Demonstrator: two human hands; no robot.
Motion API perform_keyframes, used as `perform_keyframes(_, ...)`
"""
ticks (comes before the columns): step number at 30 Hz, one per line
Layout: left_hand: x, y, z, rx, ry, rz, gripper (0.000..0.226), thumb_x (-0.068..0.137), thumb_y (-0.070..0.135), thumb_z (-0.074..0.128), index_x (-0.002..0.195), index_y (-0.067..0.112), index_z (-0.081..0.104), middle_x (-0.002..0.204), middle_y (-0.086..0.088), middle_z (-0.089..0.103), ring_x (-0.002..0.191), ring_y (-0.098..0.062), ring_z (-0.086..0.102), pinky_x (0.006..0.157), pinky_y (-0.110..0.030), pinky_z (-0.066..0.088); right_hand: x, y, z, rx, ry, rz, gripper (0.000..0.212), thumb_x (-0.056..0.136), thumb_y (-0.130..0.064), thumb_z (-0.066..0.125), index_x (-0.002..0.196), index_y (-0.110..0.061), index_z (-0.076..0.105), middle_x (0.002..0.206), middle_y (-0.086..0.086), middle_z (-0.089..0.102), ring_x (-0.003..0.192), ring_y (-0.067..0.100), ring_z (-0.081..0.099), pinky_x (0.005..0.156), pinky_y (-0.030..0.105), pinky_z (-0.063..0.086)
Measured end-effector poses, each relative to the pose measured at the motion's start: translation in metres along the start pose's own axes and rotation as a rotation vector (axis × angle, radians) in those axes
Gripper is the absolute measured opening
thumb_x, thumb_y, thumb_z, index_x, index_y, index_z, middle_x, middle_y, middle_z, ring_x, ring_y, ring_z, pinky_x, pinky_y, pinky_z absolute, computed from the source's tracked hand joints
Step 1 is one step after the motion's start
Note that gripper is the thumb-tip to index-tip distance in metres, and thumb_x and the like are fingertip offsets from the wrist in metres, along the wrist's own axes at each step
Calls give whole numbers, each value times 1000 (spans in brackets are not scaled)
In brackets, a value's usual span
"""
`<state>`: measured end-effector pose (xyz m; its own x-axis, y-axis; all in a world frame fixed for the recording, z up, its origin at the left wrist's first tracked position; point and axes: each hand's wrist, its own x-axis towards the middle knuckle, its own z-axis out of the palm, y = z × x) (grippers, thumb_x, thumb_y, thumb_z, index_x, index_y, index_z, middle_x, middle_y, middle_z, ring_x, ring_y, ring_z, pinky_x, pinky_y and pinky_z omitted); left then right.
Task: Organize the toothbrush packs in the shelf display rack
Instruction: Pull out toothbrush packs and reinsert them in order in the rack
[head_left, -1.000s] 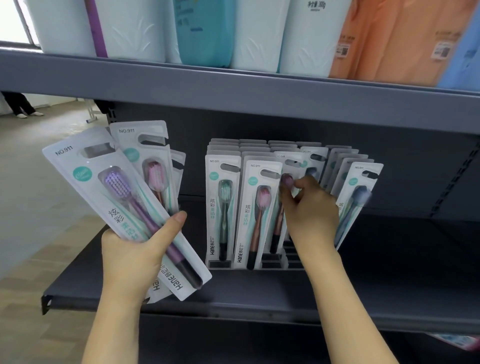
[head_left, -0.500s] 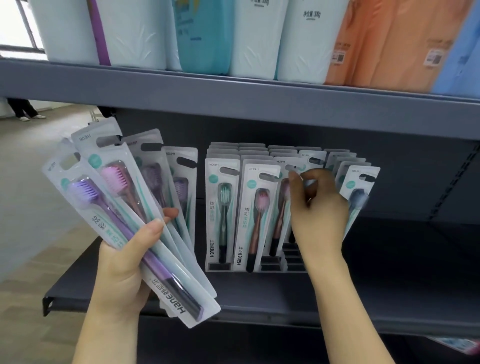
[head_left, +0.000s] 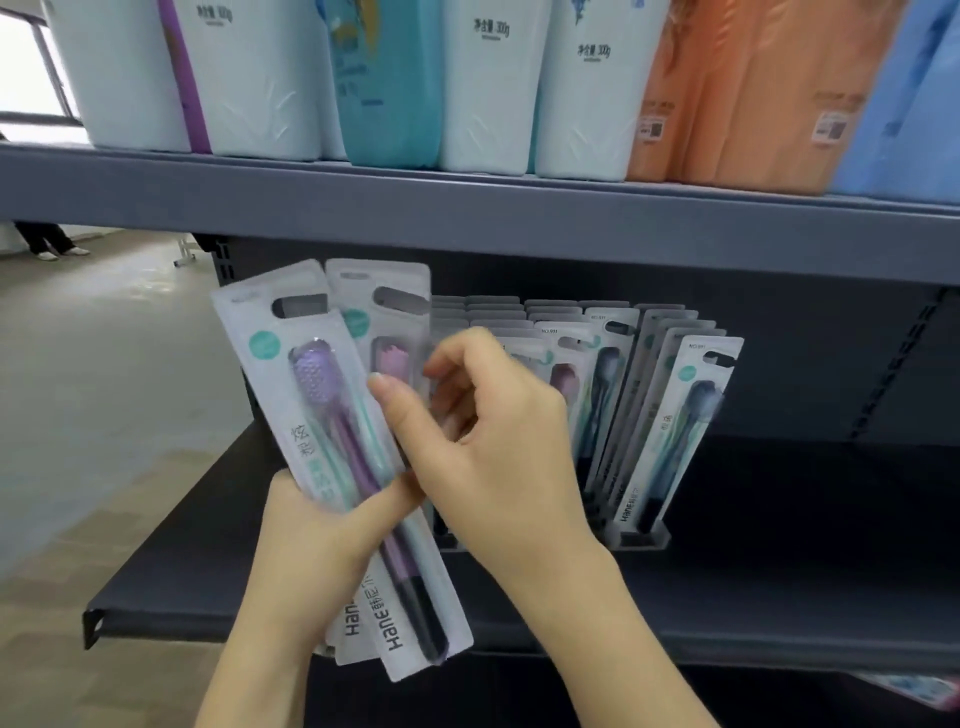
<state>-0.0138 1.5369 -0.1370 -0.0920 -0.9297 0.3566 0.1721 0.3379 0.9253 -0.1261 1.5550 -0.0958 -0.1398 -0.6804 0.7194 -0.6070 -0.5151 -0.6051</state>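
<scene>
My left hand (head_left: 311, 545) grips a bunch of toothbrush packs in front of the lower shelf. The front one is a purple toothbrush pack (head_left: 322, 415), tilted left, and a pink toothbrush pack (head_left: 389, 322) stands behind it. My right hand (head_left: 498, 441) is at this bunch, its thumb and curled fingers pinching the pink pack; that spot is blurred. Behind the hands the clear display rack (head_left: 639, 540) holds several rows of upright packs. A dark blue toothbrush pack (head_left: 691, 415) leans at its right end. The rack's left rows are hidden by my hands.
The rack stands on a dark grey shelf (head_left: 779, 597). The upper shelf (head_left: 467, 218) hangs close above and carries white, teal, orange and blue product packs (head_left: 493, 88). To the left are open floor and a person's feet (head_left: 52, 249) far off.
My right hand left the rack and came left to the bunch. My left hand brought the bunch right and up, in front of the rack's left rows.
</scene>
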Motion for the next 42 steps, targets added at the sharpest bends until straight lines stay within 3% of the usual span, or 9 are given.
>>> perform_keyframes(3,-3,5,4,78,32,-10,42,66,-5,79,66,37,73,64,5,72,61,-5,69,50,-17,50,1,-1,-1,-82,4,-6,34,83,-46,64,78,-15,50,62,-11,45,59,12,46,55,28,44)
perform_keyframes(12,-2,-1,7,70,69,-38,13,66,10,80,71,19,73,72,5,75,68,-7,71,55,-14,51,6,13,-12,-124,58,117,26,87,-31,60,68,-16,52,54,-10,51,52,8,51,49,19,41)
perform_keyframes(15,1,-6,5,47,98,-50,20,58,23,78,77,20,74,76,7,75,74,-5,71,59,-13,51,9,19,-28,-144,84,164,25,84,-31,62,65,-16,55,51,-9,51,52,7,51,48,18,41)
perform_keyframes(18,3,-13,5,49,118,-66,12,68,12,79,72,23,76,79,8,76,79,-5,71,62,-12,52,12,27,-48,-166,147,194,29,84,-30,62,63,-13,52,48,-6,48,48,8,45,47,18,36)
perform_keyframes(22,5,-15,5,68,180,-59,29,72,8,78,65,36,75,75,12,74,73,-1,69,66,-19,50,17,49,-75,-243,230,203,30,86,-27,61,68,-5,52,50,1,50,53,16,47,48,19,35)
perform_keyframes(27,6,-12,10,33,221,-48,31,73,7,77,61,36,75,70,15,73,69,3,68,58,-8,48,16,84,-84,-372,290,197,29,87,-26,61,70,-4,54,58,5,60,53,18,55,52,19,39)
perform_keyframes(31,7,-11,11,-3,283,-26,19,74,4,75,69,22,72,65,18,71,65,6,65,58,-6,48,12,97,-78,-369,303,209,31,90,-29,58,69,-6,53,59,5,63,57,23,64,62,33,49)
perform_keyframes(35,6,-12,10,-20,323,36,21,75,2,74,71,22,70,64,19,70,65,6,64,61,-7,48,8,102,-67,-345,269,236,30,91,-29,57,68,-10,51,57,2,62,57,20,65,73,34,52)
perform_keyframes(42,8,-14,7,-32,330,61,35,75,4,73,62,36,75,67,18,71,68,5,65,65,-9,49,1,109,-48,-345,305,129,28,91,-26,56,69,-14,44,51,-13,46,48,2,51,47,10,36)
